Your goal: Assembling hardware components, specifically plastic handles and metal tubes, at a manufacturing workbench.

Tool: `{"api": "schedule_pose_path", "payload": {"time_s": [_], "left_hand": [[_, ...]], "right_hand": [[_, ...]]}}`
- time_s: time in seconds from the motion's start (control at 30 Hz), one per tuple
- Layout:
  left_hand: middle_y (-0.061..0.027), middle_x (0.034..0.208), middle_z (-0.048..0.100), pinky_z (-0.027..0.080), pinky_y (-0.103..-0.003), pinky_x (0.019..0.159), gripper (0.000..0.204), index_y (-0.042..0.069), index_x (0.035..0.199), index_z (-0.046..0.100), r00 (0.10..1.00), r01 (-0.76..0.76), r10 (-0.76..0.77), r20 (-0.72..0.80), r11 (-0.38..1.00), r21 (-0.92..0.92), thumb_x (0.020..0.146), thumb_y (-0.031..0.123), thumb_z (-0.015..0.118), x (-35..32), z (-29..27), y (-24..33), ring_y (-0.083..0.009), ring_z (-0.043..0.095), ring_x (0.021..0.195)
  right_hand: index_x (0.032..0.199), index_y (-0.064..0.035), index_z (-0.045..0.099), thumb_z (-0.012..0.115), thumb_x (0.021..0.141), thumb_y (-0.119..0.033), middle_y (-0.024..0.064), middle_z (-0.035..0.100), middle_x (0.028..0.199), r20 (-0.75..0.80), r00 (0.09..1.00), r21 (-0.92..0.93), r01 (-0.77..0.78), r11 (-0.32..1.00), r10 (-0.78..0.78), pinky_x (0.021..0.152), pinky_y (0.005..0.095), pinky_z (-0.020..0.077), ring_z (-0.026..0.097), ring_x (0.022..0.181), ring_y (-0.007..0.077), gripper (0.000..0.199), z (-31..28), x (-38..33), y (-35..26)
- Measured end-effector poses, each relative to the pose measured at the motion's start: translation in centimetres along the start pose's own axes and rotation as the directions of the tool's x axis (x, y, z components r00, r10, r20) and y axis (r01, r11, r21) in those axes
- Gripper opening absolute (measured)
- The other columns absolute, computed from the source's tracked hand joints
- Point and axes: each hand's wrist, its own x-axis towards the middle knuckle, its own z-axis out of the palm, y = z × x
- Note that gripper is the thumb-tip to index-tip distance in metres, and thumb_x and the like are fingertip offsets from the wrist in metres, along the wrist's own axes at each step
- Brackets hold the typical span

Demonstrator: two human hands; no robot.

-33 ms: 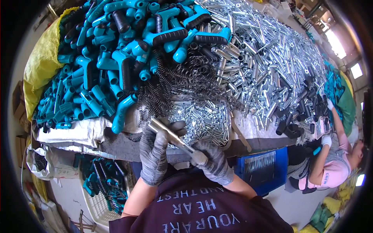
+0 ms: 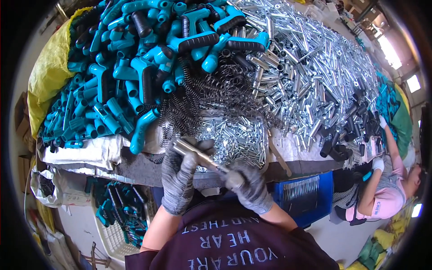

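Note:
Both my hands wear grey knit gloves and meet over the table's near edge. My left hand [image 2: 178, 177] is closed around a shiny metal tube [image 2: 201, 157], which slants down toward the right. At the tube's thinner lower end, my right hand [image 2: 252, 185] is closed, its fingers pressed together and somewhat blurred; its glove partly hides that end. Just beyond the hands lies a tray of small metal pins [image 2: 236, 141]. A tangle of dark coil springs [image 2: 216, 87] sits behind it.
Teal and black handles [image 2: 144, 76] are heaped on the left, metal tubes and rods [image 2: 315, 67] on the right. A flat strip [image 2: 280, 155] lies beside the tray. Below stand a cream basket [image 2: 110, 234] and a blue bin [image 2: 326, 198]. A co-worker in pink [image 2: 387, 200] works at right.
My right hand has shifted slightly at the tube's lower end, and its fingers look more blurred. My left hand and the tube have barely moved.

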Motion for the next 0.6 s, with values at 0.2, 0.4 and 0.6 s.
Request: {"api": "schedule_pose_path", "payload": {"time_s": [0.2,0.4,0.6], "left_hand": [[-0.0134,0.110,0.062,0.048,-0.041,0.093,0.042,0.013,0.119,0.064,0.827,-0.540,0.139,0.545,-0.074,0.838,0.079,0.021,0.073,0.6,-0.7,1.5,-0.0320,0.061,0.108],[-0.0149,0.093,0.070,0.056,-0.039,0.068,0.035,0.007,0.119,0.065,0.944,-0.330,0.163,0.288,0.438,0.836,0.088,0.023,0.069,0.3,-2.1,-2.2,-0.0360,0.068,0.082],[-0.0190,0.088,0.069,0.053,-0.034,0.069,0.030,-0.001,0.114,0.064,0.986,-0.153,0.159,0.057,0.698,0.700,0.091,0.018,0.067,0.6,-3.5,-5.0,-0.0246,0.068,0.075]], "right_hand": [[0.086,-0.0022,0.065,0.063,0.094,-0.030,0.0118,0.063,0.073,-0.082,0.986,-0.295,0.114,0.949,-0.144,0.064,0.0361,0.0479,0.062,0.067,0.0238,0.029,-2.6,1.0,-1.1],[0.109,-0.0036,0.067,0.070,0.089,-0.033,0.0090,0.066,0.086,-0.249,0.941,-0.399,0.115,0.910,-0.228,0.071,0.0322,0.0513,0.062,0.075,0.0185,0.035,-3.9,6.4,-2.6],[0.118,-0.0095,0.065,0.075,0.084,-0.030,0.0137,0.065,0.101,-0.078,0.827,-0.905,0.176,0.388,-0.556,0.082,0.0426,0.0512,0.063,0.093,0.0324,0.041,-2.7,14.3,-2.7]]}}
